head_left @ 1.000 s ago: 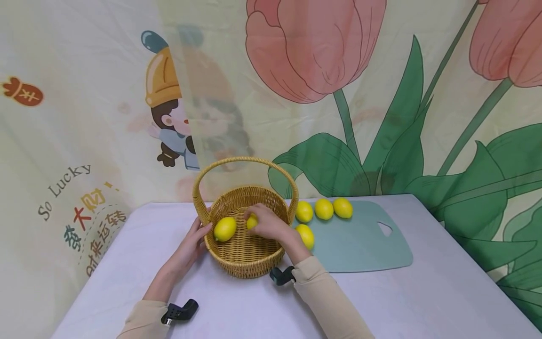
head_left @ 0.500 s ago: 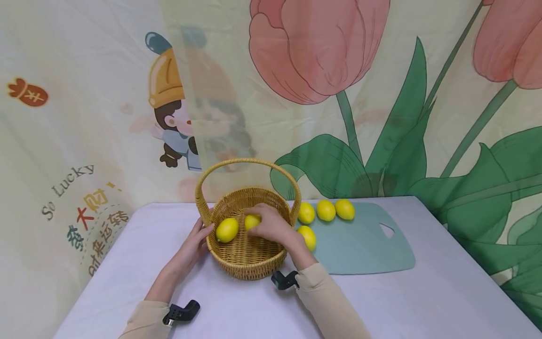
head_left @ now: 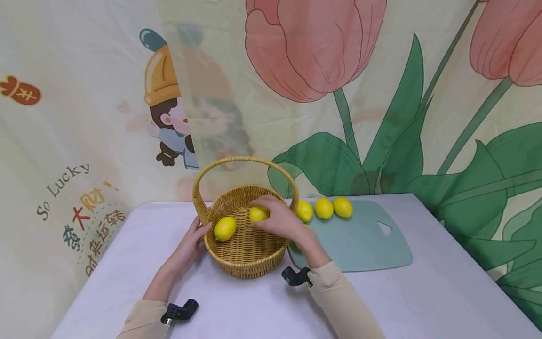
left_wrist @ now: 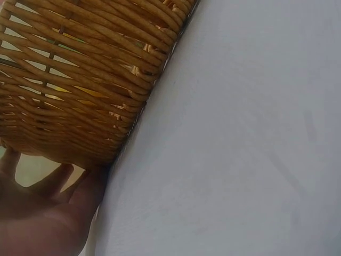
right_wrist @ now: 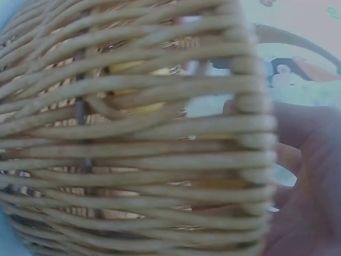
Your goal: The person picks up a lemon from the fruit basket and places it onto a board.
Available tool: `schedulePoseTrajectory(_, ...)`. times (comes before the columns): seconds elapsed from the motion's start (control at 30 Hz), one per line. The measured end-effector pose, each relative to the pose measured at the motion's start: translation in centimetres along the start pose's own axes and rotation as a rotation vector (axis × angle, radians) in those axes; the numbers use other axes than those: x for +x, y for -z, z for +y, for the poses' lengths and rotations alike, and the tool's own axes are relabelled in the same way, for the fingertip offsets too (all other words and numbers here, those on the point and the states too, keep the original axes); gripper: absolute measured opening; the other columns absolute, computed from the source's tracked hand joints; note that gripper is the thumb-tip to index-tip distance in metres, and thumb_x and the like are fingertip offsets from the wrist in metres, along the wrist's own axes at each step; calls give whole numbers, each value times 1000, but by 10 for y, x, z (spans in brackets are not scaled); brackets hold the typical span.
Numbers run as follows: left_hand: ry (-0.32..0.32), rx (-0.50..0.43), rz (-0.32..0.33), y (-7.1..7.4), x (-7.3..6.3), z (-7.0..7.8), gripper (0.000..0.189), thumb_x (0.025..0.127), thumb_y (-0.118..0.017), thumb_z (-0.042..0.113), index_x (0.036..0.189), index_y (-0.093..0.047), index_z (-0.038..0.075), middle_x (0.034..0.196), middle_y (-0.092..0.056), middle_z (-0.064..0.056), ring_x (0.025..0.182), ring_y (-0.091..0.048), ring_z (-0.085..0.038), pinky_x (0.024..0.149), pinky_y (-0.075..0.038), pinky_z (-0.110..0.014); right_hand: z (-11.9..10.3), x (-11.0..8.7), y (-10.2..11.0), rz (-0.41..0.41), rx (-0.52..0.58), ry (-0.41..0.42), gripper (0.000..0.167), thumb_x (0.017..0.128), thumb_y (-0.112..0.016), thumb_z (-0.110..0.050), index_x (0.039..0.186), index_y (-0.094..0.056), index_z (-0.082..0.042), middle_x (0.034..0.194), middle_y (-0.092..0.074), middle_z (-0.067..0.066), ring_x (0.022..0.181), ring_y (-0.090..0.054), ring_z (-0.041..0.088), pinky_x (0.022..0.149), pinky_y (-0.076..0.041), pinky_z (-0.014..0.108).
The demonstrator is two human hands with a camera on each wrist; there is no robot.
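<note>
A round woven basket (head_left: 245,270) with a tall arched handle stands on the table. My left hand (head_left: 188,245) rests against its left side, thumb at the rim; in the left wrist view, the left fingers (left_wrist: 50,181) lie along the outer wall. Over the inside of the basket, my right hand (head_left: 279,219) pinches a yellow lemon (head_left: 257,214) between thumb and fingers. Another lemon (head_left: 225,229) lies in the basket's left part. Through the weave in the right wrist view, patches of yellow show, with the right hand (right_wrist: 309,176) reaching past the rim.
Right of the basket lies a grey-green cutting board (head_left: 360,240) with a slot near its right edge. Three lemons (head_left: 323,208) sit in a row along its back edge. Another lemon is mostly hidden behind my right wrist. A printed curtain (head_left: 313,141) hangs behind the table.
My right hand has shifted right and a little upward with the lemon, away from the other lemon in the basket. The right wrist now covers most of the nearer lemon on the board.
</note>
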State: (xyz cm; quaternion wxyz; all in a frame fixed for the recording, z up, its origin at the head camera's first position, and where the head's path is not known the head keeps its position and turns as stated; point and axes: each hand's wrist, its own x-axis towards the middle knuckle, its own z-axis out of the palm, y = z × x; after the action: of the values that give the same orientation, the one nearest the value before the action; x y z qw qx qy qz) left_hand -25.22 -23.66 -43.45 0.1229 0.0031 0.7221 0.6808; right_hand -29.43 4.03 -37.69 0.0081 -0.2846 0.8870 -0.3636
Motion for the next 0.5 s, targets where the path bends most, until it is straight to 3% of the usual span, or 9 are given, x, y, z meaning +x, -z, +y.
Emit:
schedulePoseTrajectory(0.27, -2, -16, 5, -2, 2, -1, 66, 104, -43, 45, 159, -6, 36, 168, -7, -7, 153, -18, -34, 122, -19, -59, -2, -15, 18, -8, -52, 63, 52, 84, -76, -30, 134, -63, -21, 146, -52, 3, 128, -53, 23, 96, -51, 38)
schedulePoseTrajectory(0.5, -7, -11, 8, 0, 0, -1, 67, 104, -43, 44, 159, -5, 35, 168, -7, -7, 153, -17, -35, 122, -17, -60, -4, -30, 33, -20, -50, 73, 51, 84, -78, -28, 133, -63, -26, 146, -51, -2, 135, -48, 22, 98, -51, 37)
